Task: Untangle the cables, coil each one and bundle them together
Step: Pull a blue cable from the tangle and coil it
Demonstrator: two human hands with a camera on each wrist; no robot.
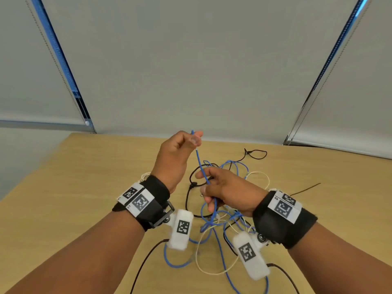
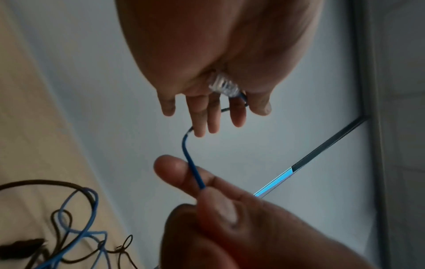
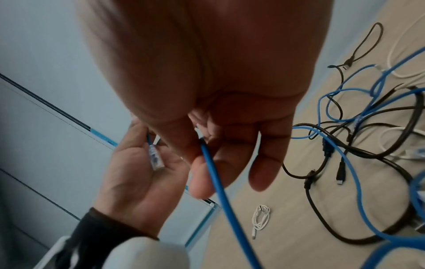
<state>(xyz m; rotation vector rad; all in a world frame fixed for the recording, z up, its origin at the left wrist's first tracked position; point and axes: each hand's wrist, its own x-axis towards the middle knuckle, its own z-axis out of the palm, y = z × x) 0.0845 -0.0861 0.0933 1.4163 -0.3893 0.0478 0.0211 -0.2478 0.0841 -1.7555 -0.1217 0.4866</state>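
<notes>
A: How far along?

B: Early, I'd judge. One white coil [image 3: 260, 219] lies done on the counter [image 1: 84, 187]; black, white and blue cables remain knotted.

A: The hands?

B: Left hand [image 1: 176, 158] pinches the blue cable [image 1: 200, 166] near its end; right hand [image 1: 227, 189] curls around it lower down. Only the wrist views show its clear plug [image 3: 155, 158].

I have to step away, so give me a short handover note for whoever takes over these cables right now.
Left hand: raised, pinching the blue cable near its clear plug.
Right hand: gripping the same blue cable lower down, a short run spanning between the hands.
On the table: the rest of the blue cable tangled with a black cable and a white cable.
Done: one small white cable lies coiled apart.
Left: free the blue cable, coil each, bundle all.
</notes>
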